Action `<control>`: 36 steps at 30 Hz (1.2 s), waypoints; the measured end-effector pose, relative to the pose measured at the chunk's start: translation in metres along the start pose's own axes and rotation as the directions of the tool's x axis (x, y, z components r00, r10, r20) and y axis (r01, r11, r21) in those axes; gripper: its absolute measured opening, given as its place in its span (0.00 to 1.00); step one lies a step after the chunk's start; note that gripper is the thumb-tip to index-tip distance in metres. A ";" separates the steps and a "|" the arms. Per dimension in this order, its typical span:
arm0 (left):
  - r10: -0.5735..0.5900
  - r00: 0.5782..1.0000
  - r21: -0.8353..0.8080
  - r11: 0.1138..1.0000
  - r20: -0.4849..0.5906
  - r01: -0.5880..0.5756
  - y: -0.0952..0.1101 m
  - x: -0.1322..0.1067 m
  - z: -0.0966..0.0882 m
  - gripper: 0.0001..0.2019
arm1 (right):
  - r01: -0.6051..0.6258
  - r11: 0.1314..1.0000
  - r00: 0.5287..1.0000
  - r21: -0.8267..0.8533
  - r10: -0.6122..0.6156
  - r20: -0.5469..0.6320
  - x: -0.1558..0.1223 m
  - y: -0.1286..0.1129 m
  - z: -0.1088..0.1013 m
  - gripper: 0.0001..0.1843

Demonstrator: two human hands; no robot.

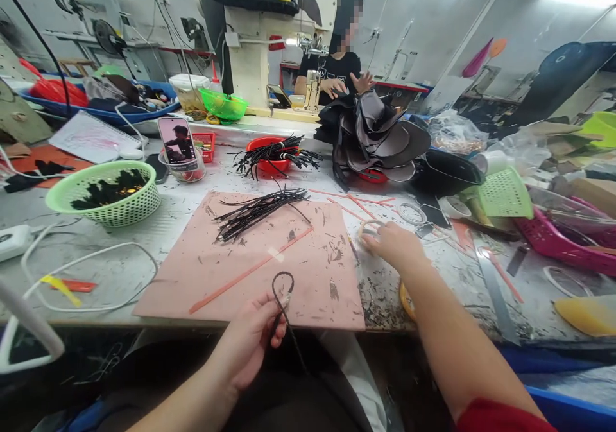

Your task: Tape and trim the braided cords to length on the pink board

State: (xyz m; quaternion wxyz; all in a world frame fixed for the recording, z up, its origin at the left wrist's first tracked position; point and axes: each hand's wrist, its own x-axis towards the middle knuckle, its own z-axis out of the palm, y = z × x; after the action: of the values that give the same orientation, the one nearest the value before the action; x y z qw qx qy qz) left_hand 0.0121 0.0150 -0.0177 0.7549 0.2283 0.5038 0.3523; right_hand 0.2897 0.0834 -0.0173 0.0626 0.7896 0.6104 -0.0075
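Note:
My left hand (260,332) is closed on a thin black braided cord (275,285) just over the table's front edge. The cord bends into a loop above my fingers, and its tail hangs down past the edge. To the right of the pink board (168,291), the fingers of my right hand (392,242) close on a pale ring that looks like a roll of tape (369,225). A bundle of similar black cords (260,210) lies on the board. Below it runs a long flat orange strip (240,275) with a small pale piece of tape across it.
Green baskets (115,210), a red bowl of cords (269,162) and a phone (177,140) stand behind. A stack of dark curved pieces (380,137) rises at the back. A metal ruler (498,297) lies right. Across the table sits a person (332,69) beside a sewing machine.

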 end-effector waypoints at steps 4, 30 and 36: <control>0.042 0.998 0.013 0.999 0.047 -0.042 0.004 -0.001 0.001 0.12 | -0.254 0.965 0.956 -0.070 0.262 0.136 -0.056 0.021 0.009 0.20; 0.047 0.998 0.088 0.995 0.050 -0.052 0.015 -0.011 0.000 0.08 | 0.293 0.346 0.712 0.891 -0.701 0.038 -0.133 -0.040 -0.002 0.29; 0.028 0.998 0.127 0.991 0.049 -0.034 0.014 -0.011 -0.002 0.10 | 0.281 0.300 0.693 0.912 -0.721 0.024 -0.133 -0.045 0.000 0.29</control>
State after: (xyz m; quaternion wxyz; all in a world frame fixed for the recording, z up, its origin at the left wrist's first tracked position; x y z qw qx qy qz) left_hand 0.0029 0.0157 -0.0016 0.7451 0.2921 0.5035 0.3256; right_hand 0.2128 -0.0339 -0.0099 -0.2097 0.4442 0.7105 -0.5038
